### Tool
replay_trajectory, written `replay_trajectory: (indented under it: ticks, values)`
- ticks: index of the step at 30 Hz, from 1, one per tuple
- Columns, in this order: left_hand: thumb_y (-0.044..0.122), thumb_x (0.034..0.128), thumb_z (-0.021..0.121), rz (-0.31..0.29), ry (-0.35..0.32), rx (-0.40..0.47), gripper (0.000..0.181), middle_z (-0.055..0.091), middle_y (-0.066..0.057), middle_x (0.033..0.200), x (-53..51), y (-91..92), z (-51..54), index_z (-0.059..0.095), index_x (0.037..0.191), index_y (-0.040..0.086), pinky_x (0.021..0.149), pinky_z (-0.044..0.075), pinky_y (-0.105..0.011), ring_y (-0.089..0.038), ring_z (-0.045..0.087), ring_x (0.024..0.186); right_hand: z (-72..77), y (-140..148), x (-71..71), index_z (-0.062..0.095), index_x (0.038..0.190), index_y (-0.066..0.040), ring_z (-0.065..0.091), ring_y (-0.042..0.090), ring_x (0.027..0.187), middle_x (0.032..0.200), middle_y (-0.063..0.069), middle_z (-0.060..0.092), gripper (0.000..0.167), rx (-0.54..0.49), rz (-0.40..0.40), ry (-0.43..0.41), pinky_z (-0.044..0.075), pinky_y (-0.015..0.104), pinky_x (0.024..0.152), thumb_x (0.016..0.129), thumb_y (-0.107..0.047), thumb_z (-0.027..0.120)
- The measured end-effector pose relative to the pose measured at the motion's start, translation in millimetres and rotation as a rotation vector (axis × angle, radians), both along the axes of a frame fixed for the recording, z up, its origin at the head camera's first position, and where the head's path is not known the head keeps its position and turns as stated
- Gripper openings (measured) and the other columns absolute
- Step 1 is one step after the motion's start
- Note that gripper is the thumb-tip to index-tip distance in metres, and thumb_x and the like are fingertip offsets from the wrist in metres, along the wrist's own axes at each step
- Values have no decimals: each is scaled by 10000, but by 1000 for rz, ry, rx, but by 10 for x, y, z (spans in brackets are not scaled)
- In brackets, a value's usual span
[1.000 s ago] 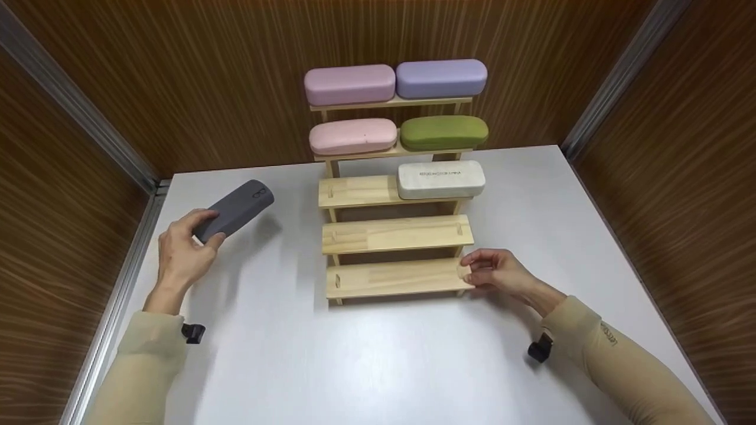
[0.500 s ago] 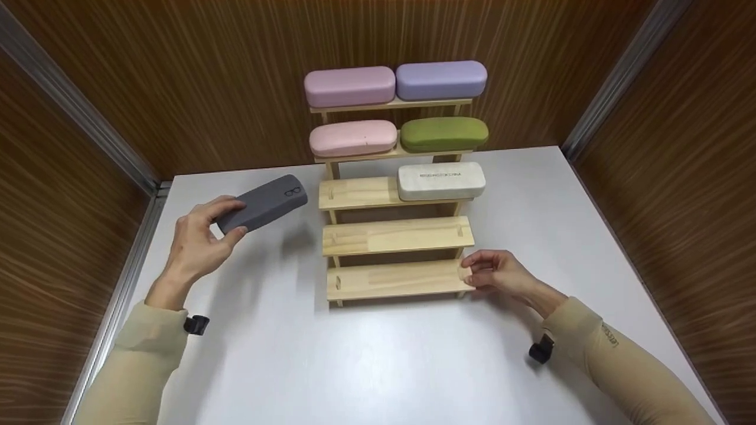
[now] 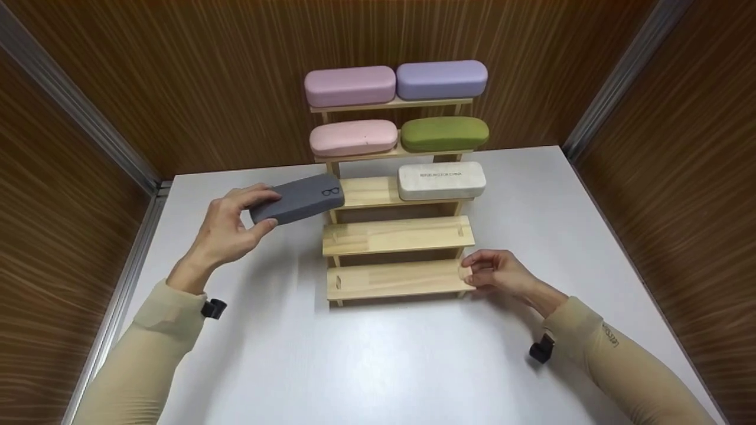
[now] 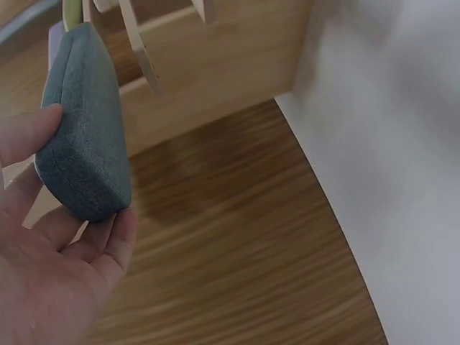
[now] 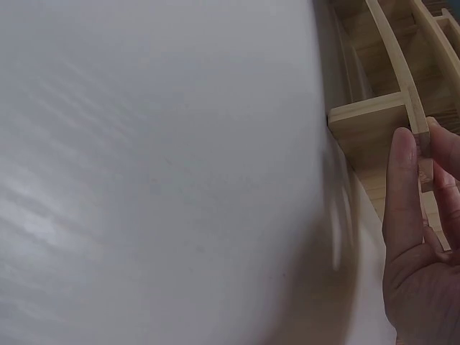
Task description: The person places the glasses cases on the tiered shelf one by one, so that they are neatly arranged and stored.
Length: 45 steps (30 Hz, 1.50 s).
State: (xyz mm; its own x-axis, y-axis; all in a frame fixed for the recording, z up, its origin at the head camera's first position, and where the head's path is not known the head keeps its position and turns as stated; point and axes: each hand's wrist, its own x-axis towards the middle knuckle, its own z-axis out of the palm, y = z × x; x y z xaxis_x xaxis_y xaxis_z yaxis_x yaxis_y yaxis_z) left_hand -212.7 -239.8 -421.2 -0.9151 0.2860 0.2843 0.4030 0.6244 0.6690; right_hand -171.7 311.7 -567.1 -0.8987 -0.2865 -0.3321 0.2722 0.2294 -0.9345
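Note:
My left hand (image 3: 227,230) grips the near end of a dark grey glasses case (image 3: 298,198) with a small glasses drawing on its lid. The case is held in the air, its far end overlapping the left end of the third shelf in the head view. In the left wrist view the case (image 4: 86,129) looks blue-grey and fabric-covered, between thumb and fingers. My right hand (image 3: 502,274) pinches the right end of the lowest shelf of a stepped wooden rack (image 3: 401,280). A white glasses case (image 3: 442,180) lies on the right half of the third shelf.
Higher up the rack sit a mauve case (image 3: 350,87), a lavender case (image 3: 442,80), a light pink case (image 3: 353,138) and a green case (image 3: 445,134). The white table (image 3: 378,366) is bounded by wood-grained panels (image 3: 236,88) behind and at both sides.
My left hand has carried the grey case rightwards to the rack and turned it nearer to level with the shelves. The right hand stays on the lowest shelf's end.

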Motion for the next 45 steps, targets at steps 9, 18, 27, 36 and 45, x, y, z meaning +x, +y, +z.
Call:
replay_trajectory:
  ticks: [9,18,27,36,45]
  values:
    - [59,972,817,-96,-44,22,398,698,-186,1561,-134,300,60,795,1366,104,1255,504,-606,-416,615,1507,17,-5,1,715,1282,71,767,81,879,1006,1,788,370,-7,4,6,705,244,807,941,4,840]
    - [50,964,824,-191,-44,70,391,733,-140,1514,-335,553,-9,804,1349,112,1199,558,-543,-351,667,1449,18,-5,3,705,1281,85,759,66,854,956,-46,758,374,-35,24,6,717,277,785,931,36,827]
    - [41,965,824,-205,-74,90,395,741,-123,1498,-516,695,-137,801,1353,108,1140,573,-507,-311,701,1359,-15,-4,-6,722,1258,58,764,73,869,961,-40,784,347,-42,20,11,715,278,774,932,24,834]
    - [44,963,817,-188,-82,78,401,708,-157,1548,-591,732,-212,800,1359,99,1233,547,-567,-364,636,1492,-12,-13,-8,714,1265,57,774,78,868,961,-68,777,356,-43,28,-1,721,295,777,930,42,834]
    - [32,960,809,-171,-48,74,402,692,-161,1575,-605,769,-241,801,1359,83,1273,526,-554,-371,590,1540,21,-11,15,730,1265,39,756,64,853,947,-55,752,351,-17,3,-5,714,270,781,936,12,848]
